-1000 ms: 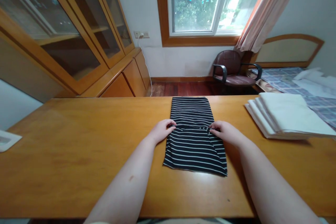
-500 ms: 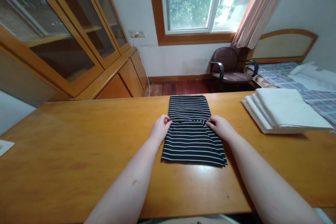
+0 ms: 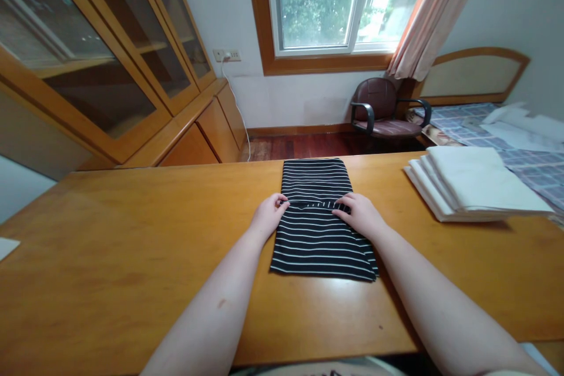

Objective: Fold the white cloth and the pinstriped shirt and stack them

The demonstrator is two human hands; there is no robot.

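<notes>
A folded black cloth garment with thin white stripes [image 3: 324, 247] lies flat in front of me. A crosswise fold edge with short upright stripes runs over its middle. At the left end of that edge, my left hand [image 3: 268, 215] pinches the fabric between thumb and fingertips. My right hand [image 3: 362, 216] lies over the right part of the fold, its thumb and fingers closed on the cloth there. It hides the right end of the edge. The lower right corner shows several layers slightly out of line.
The garment rests on a wooden table [image 3: 132, 258]. A stack of white folded sheets [image 3: 471, 185] stands at the right. Beyond the table are a brown armchair [image 3: 382, 107], a bed [image 3: 476, 120] and a glass-door cabinet [image 3: 145, 59]. A white cable [image 3: 238, 103] hangs from the wall socket.
My right hand has moved left along the fold, from the garment's right edge onto the cloth. The right lower flap lies straighter. My left hand keeps its pinch in nearly the same place.
</notes>
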